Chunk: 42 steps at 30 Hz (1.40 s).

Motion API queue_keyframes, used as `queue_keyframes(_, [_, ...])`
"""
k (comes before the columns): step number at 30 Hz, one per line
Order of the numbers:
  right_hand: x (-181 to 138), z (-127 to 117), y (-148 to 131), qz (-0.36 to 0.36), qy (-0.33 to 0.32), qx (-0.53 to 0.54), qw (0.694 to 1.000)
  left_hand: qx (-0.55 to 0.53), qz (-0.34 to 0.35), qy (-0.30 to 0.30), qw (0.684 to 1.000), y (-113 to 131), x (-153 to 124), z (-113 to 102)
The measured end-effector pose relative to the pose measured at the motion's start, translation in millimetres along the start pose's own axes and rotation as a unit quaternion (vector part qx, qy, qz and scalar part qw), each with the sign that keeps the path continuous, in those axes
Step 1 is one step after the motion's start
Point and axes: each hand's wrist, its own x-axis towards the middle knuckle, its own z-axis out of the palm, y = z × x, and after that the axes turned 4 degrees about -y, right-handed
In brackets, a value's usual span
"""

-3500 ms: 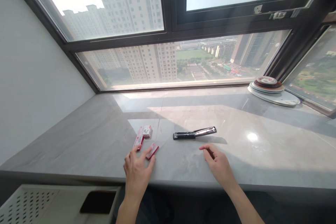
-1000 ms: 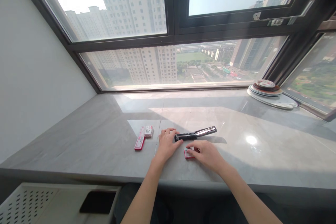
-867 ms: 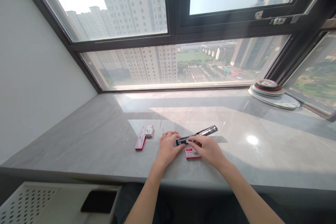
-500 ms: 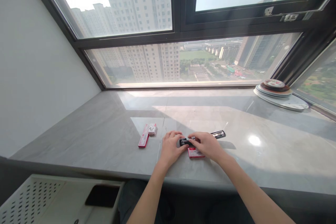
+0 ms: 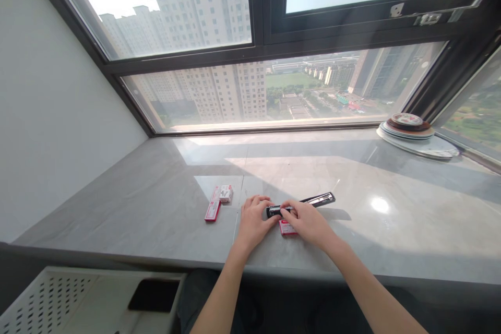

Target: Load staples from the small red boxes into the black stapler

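A black stapler, swung open flat, lies on the grey stone sill. My left hand curls around its left end and holds it down. My right hand pinches at the stapler's middle, fingertips together; what they hold is too small to make out. A small red staple box lies just under my right hand. Another red box and a white staple box lie to the left.
A stack of plates sits at the sill's far right corner. A white perforated crate holding a dark phone stands below the sill's front edge. A large window runs along the back.
My left hand left the red boxes and took the stapler's left end. One red box now lies under my right hand, which rose onto the stapler's middle.
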Motion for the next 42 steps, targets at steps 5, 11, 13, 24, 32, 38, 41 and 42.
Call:
queue_keyframes(5, [-25, -7, 28, 0.078, 0.016, 0.196, 0.977, -0.001, -0.004, -0.002, 1.0, 1, 1, 0])
queue_keyframes(11, [-52, -53, 77, 0.219, 0.069, 0.3, 0.926, -0.01, -0.01, -0.007, 1.0, -1, 3, 1])
queue_keyframes(13, [-42, -70, 76, 0.158, 0.058, 0.335, 0.927, -0.011, -0.011, -0.007, 1.0, -1, 3, 1])
queue_keyframes(24, [42, -40, 7, -0.092, -0.05, 0.062, 0.993, -0.004, -0.003, -0.004, 1.0, -2, 4, 3])
queue_keyframes(32, [26, -33, 6, -0.081, -0.038, -0.019, 0.996, -0.009, -0.003, 0.008, 1.0, 9, 0, -7])
queue_keyframes(38, [1, -43, 56, 0.052, 0.093, 0.069, 0.992, -0.062, 0.137, -0.126, 0.981, 46, -9, -10])
queue_keyframes(41, [-16, -39, 74, 0.085, 0.102, 0.146, 0.98, -0.03, 0.197, -0.194, 0.961, 54, -13, -10])
queue_keyframes(42, [-22, -38, 76, 0.094, 0.095, 0.173, 0.976, -0.019, 0.191, -0.195, 0.962, 53, -13, -12])
